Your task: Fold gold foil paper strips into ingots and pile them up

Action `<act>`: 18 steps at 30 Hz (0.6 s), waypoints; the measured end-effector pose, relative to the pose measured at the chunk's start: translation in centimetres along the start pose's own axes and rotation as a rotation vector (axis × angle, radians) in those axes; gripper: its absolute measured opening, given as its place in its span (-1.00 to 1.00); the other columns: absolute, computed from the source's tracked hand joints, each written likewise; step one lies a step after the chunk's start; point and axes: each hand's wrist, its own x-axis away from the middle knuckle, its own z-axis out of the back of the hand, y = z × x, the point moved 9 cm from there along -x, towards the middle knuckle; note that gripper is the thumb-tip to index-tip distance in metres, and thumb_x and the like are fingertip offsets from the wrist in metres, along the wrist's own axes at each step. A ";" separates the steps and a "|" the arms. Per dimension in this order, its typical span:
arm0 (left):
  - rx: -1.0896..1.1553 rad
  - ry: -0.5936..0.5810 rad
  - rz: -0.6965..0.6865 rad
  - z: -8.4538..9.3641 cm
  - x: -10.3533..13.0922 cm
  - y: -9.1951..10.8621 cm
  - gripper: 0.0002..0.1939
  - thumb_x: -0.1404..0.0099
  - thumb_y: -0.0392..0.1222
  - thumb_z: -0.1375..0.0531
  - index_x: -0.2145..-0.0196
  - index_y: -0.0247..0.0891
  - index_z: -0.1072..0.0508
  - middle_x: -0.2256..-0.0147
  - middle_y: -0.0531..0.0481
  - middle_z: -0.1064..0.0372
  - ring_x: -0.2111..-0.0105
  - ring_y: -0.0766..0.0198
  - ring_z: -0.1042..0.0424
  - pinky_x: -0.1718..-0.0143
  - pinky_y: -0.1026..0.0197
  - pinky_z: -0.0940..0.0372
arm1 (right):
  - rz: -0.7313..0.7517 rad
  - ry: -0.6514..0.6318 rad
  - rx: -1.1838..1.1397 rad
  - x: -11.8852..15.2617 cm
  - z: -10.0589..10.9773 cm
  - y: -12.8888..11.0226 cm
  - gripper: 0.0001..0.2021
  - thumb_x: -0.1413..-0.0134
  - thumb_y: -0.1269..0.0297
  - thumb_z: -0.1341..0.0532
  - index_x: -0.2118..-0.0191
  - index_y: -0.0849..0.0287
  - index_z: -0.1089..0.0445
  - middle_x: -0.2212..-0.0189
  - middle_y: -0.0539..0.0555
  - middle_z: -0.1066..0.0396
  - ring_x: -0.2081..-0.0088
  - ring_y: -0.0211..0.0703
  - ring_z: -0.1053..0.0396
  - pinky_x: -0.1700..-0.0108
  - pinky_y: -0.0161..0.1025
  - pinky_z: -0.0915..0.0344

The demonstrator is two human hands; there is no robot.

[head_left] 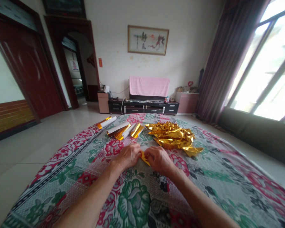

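Note:
Between my two hands is a small piece of gold foil paper (145,158), low over the flowered tablecloth (133,202). My left hand (130,154) has its fingers closed on the left edge of the paper. From the other side, my right hand (159,158) grips it with curled fingers. Much of the paper is covered by the fingers, so its full shape is hidden. Just beyond my right hand lies a heap of folded gold foil pieces (173,136). Past my left hand, several curled gold sheets with white backs (120,129) rest on the cloth.
The round table's far edge faces a low black TV cabinet (144,107), with a pink cloth (149,85) draped over the screen. A window (266,63) and a purple curtain (223,63) are on the right. On the left stands a dark red door (26,63).

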 end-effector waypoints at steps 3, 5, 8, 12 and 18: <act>0.023 -0.013 -0.017 0.1 0.1 0.1 -0.83 -0.23 -0.19 -0.05 0.39 -0.26 -0.43 0.35 -0.03 -0.34 0.26 0.28 -0.33 0.16 0.24 -0.23 | -0.064 0.130 -0.046 0.2 2.0 2.4 -0.76 0.22 0.59 -0.01 0.47 0.17 -0.35 0.47 0.01 -0.39 0.38 -0.26 -0.31 0.29 -0.36 -0.15; 0.039 -0.041 -0.025 0.2 0.2 0.3 -0.82 -0.17 -0.09 -0.13 0.37 -0.24 -0.44 0.35 -0.02 -0.34 0.27 0.26 -0.33 0.16 0.23 -0.24 | -0.170 0.210 -0.023 0.8 3.1 4.4 -0.77 0.24 0.57 -0.01 0.50 0.17 -0.34 0.49 0.00 -0.37 0.41 -0.25 -0.30 0.33 -0.36 -0.16; 0.046 -0.078 -0.021 0.4 0.2 0.6 -0.75 -0.09 0.00 -0.19 0.36 -0.22 -0.45 0.33 -0.01 -0.33 0.26 0.24 -0.33 0.17 0.23 -0.24 | -0.210 0.235 -0.029 1.5 3.4 5.5 -0.81 0.22 0.54 -0.03 0.50 0.16 -0.33 0.52 -0.01 -0.34 0.45 -0.26 -0.28 0.36 -0.35 -0.16; 0.021 -0.088 0.001 0.5 0.2 0.8 -0.77 -0.10 -0.02 -0.17 0.35 -0.22 -0.44 0.31 -0.02 -0.31 0.26 0.24 -0.32 0.20 0.24 -0.25 | -0.130 0.217 -0.049 1.9 3.4 4.2 -0.85 0.15 0.50 -0.06 0.45 0.16 -0.33 0.43 0.03 -0.33 0.36 -0.22 -0.28 0.27 -0.32 -0.19; -0.016 -0.110 0.001 0.4 0.2 0.9 -0.77 -0.12 -0.04 -0.16 0.32 -0.22 -0.41 0.30 -0.02 -0.30 0.26 0.25 -0.31 0.20 0.22 -0.25 | 0.101 0.000 -0.052 1.4 1.6 0.5 -0.85 0.16 0.49 -0.10 0.46 0.15 -0.37 0.27 0.05 -0.33 0.20 -0.17 -0.25 0.10 -0.22 -0.12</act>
